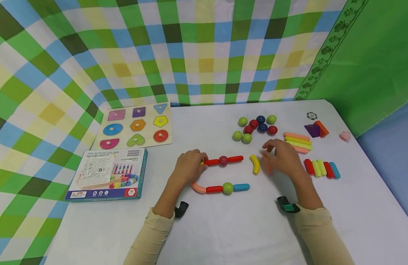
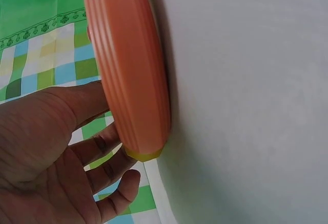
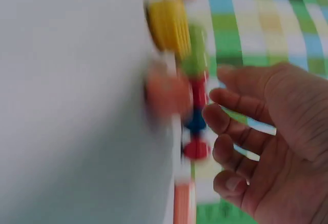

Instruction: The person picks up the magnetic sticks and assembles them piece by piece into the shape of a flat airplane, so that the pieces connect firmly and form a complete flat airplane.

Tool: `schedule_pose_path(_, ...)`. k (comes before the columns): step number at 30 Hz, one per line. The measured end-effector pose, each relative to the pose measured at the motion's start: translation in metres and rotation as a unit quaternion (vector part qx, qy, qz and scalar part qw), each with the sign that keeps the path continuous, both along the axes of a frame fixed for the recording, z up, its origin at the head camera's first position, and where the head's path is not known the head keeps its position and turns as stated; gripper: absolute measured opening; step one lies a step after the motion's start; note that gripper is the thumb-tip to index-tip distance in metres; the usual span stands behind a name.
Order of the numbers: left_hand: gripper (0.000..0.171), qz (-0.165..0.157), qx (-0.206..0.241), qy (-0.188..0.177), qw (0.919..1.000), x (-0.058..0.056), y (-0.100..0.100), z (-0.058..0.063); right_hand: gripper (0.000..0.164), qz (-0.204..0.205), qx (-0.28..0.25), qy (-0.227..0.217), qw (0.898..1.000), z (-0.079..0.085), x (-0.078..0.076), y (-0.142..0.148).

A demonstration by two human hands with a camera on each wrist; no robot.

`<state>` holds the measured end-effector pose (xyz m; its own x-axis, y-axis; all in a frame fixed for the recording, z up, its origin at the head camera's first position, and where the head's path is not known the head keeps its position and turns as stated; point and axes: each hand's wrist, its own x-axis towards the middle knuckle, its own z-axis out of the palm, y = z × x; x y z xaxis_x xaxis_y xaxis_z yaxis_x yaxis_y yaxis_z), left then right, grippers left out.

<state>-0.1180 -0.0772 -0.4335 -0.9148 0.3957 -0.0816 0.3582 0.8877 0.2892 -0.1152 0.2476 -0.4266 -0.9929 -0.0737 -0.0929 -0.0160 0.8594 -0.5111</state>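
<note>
My left hand (image 1: 190,166) pinches the yellow end piece (image 1: 202,163) of an upper row: red stick bead (image 1: 210,162), round red bead (image 1: 223,161), red stick bead. Below, a curved orange bead (image 1: 198,188) meets a lower row with a red stick, a round green bead (image 1: 228,188) and a blue stick (image 1: 241,187). In the left wrist view the curved orange bead (image 2: 130,65) partly hides the fingers. My right hand (image 1: 283,156) has loosely bent, parted fingers, beside a blurred orange bead (image 3: 166,93) and a curved yellow bead (image 1: 255,164).
Round green, red and blue beads (image 1: 253,124) cluster at the back. Rows of stick beads (image 1: 298,142) and short beads (image 1: 322,168) lie right of my right hand. A shape puzzle board (image 1: 147,121) and a toy box (image 1: 106,175) occupy the left.
</note>
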Motion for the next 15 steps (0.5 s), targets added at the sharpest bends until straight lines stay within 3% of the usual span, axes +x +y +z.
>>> schedule_pose_path(8,0.026,0.001,-0.002,0.000,1.0000,0.000,0.000,0.000,0.040,-0.130,0.055,-0.032,0.989,0.008,0.031,0.079)
schedule_pose_path(15,0.027,0.003,0.002,0.004,1.0000,0.001,0.000,-0.001,0.046,-0.150,0.077,-0.062,0.984,0.005,0.045,0.098)
